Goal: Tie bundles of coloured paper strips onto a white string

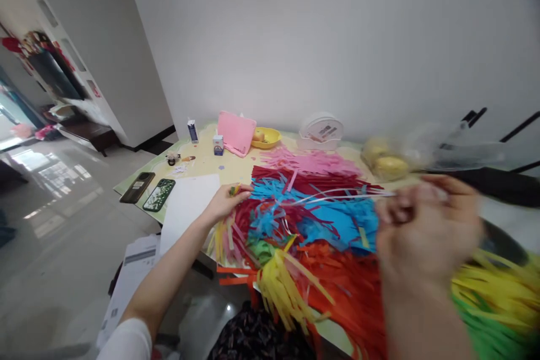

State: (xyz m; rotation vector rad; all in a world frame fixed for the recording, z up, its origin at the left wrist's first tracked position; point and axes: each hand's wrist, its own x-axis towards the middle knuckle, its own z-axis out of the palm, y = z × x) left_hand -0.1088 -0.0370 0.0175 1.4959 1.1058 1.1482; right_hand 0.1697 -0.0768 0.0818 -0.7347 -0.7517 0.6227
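Observation:
Close on the right, my right hand [426, 225], blurred by motion, is closed around the end of a thin white string [346, 197]. The string stretches left in loose strands over a heap of paper tassels. My left hand [228, 201] is pinched at the heap's left edge, with a bit of yellow and green paper [234, 190] showing between thumb and fingers. Below it hang multicoloured tassels, with a yellow fringe [278, 287] at the table's front edge. Blue fringed paper [333, 222], dark red strips [291, 180] and orange-red fringe [346, 292] lie between my hands.
Pink fringe [316, 163] lies farther back. Behind stand a pink tablet case [236, 132], a yellow fruit bowl [268, 142], a white holder [321, 134] and small cartons [218, 145]. Two phones [159, 195] and a white sheet [185, 202] lie left. Yellow and green fringe [493, 292] is front right.

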